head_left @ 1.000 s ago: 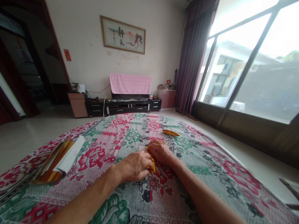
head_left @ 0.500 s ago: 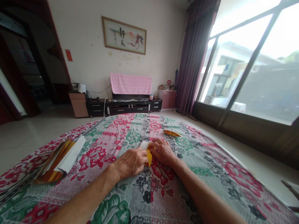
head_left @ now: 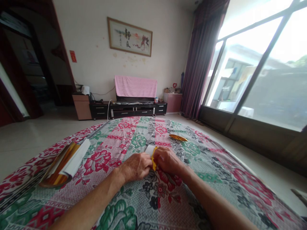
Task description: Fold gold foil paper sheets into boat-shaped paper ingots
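Observation:
A small piece of gold paper (head_left: pixel 154 163) with a white side lies on the table between my two hands. My left hand (head_left: pixel 137 165) is closed, its fingertips pressing the paper's left edge. Curled over the right edge is my right hand (head_left: pixel 168 160), its fingers bent and closed on the paper. The white part (head_left: pixel 150 149) sticks out beyond the fingers at the far side. Farther off to the right rests a folded, boat-shaped gold paper piece (head_left: pixel 178 137), touched by neither hand. The fingertips and some of the paper are hidden.
A stack of gold and white paper sheets (head_left: pixel 64 164), partly curled, lies at the left. The floral tablecloth (head_left: pixel 115 198) covers the round table. Beyond it stand a black TV cabinet (head_left: pixel 131 110) and a pink cloth (head_left: pixel 135 86) over a screen. Windows are at the right.
My right hand has curled from flatter, outstretched fingers into a closed grip on the gold paper. My left hand keeps its hold. The view has shifted slightly.

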Demonstrator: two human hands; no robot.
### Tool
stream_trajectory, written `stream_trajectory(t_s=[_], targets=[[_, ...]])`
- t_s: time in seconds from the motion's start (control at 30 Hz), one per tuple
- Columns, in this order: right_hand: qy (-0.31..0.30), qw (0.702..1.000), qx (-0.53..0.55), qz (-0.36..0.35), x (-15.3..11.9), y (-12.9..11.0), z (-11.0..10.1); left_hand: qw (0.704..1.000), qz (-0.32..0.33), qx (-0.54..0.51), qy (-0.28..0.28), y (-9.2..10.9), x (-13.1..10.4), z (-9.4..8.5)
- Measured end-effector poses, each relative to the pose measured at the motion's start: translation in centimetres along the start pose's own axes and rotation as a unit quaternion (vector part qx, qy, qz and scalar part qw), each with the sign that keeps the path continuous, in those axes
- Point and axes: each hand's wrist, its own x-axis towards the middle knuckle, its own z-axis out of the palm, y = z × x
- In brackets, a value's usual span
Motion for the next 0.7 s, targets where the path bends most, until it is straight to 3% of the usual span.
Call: stream_trajectory(t_s=[0.13,0.27,0.53,0.7], targets=[[-0.043,0.996,0.069,-0.032,-0.5,-0.8,-1.1,1.0,0.0,-0.008,0.017,-0.3,-0.1,0.4],[-0.046,0.991,0.112,-0.05,-1.1,-1.4,-1.7,0.999,-0.009,-0.023,0.048,-0.3,-0.2,1.0],[-0.046,0.991,0.121,-0.04,-1.4,-1.0,-1.2,0.985,-0.056,-0.115,0.114,-0.7,-0.1,2.1],[-0.044,0.992,0.111,-0.051,-1.6,-0.8,-0.8,0.979,-0.052,-0.156,0.121,-1.0,-0.2,2.0]])
